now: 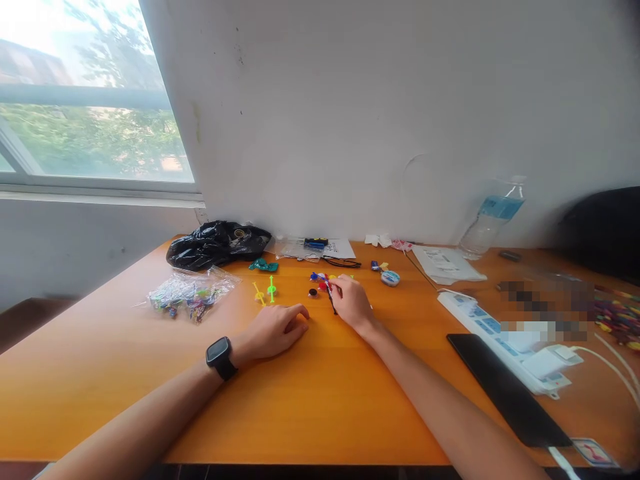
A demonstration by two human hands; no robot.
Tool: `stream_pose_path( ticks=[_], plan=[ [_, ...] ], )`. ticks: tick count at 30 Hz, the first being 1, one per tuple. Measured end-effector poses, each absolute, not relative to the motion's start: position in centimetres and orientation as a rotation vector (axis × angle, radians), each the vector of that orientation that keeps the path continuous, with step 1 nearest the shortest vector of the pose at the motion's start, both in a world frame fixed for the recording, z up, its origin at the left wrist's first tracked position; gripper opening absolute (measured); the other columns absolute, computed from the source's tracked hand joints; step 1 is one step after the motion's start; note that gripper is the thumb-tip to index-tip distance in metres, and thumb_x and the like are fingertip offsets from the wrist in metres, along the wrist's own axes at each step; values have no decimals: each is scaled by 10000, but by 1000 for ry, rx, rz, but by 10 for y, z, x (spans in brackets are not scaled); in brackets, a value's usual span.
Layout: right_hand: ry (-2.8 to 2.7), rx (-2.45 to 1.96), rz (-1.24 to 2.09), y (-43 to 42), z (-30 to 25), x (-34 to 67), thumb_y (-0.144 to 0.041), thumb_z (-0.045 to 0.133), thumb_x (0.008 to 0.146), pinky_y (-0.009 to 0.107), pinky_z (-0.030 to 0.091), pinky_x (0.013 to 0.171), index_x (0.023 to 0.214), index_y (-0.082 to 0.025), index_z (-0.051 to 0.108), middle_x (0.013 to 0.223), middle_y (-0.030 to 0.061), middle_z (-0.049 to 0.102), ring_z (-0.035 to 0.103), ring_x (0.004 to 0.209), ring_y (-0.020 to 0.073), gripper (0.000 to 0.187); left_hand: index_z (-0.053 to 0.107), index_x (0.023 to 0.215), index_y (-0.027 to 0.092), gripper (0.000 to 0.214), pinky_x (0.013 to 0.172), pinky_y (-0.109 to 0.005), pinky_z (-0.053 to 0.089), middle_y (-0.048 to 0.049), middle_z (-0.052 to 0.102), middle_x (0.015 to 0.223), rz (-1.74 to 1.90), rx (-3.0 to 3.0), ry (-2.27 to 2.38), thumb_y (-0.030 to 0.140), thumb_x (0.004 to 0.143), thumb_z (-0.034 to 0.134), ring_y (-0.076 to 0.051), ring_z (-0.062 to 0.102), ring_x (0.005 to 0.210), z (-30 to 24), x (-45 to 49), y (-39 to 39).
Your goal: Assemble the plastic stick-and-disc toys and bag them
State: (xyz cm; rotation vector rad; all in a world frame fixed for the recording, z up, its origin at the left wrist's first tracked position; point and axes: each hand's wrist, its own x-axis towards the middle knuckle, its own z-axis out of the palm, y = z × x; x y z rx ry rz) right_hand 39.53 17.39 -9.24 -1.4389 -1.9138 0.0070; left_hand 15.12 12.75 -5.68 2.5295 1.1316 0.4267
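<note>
Your left hand (274,331) rests on the counter (250,413) near the middle of the frame. Its fingers bend softly, and you can see nothing in them; lying flat like that likely holds your arm steady. Your right hand (352,303), just right of the middle, seems to pinch a thin dark stick (331,298) that tilts down toward the wood. A fingertip hold probably suits something so skinny. The red bits (323,286) and black disc (313,293) lie just beside it, maybe so they are easy to reach. Left of them, the green toy (271,290) stands up and the yellow toy (259,293) leans, perhaps put there to leave room.
</note>
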Motion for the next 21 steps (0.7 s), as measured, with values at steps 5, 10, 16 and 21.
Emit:
stream_pose_path(
  ticks=[5, 10, 16, 21],
  plan=[
    [-1962, -1477, -10, 174, -93, 395, -85, 519, 959, 297, 398, 709, 933, -171, 786, 879, 90, 688, 604, 794, 212, 282, 667, 1090, 249, 203, 656, -259, 438, -2, 756, 815, 425, 2524, 1136, 297, 990, 497, -189, 688, 717, -57, 151, 128],
    [-1983, -1439, 15, 175, -95, 394, -72, 526, 947, 303, 432, 744, 948, -171, 784, 895, 94, 702, 621, 822, 221, 276, 671, 1086, 242, 207, 657, -263, 436, -8, 758, 822, 437, 2525, 1130, 292, 988, 496, -188, 682, 712, -58, 151, 129],
    [-1952, -1358, 67, 172, -94, 390, -44, 527, 914, 315, 473, 796, 963, -170, 769, 946, 98, 722, 637, 861, 225, 277, 674, 1086, 249, 208, 633, -261, 407, 9, 743, 787, 466, 2523, 1121, 312, 991, 501, -177, 656, 682, -62, 150, 129],
    [-1925, -1315, 85, 170, -92, 390, -50, 541, 877, 306, 459, 712, 909, -173, 754, 868, 78, 703, 602, 734, 202, 248, 671, 1052, 254, 171, 598, -265, 385, 35, 712, 731, 510, 2496, 1174, 313, 980, 528, -162, 625, 632, -61, 151, 129]
  ],
)
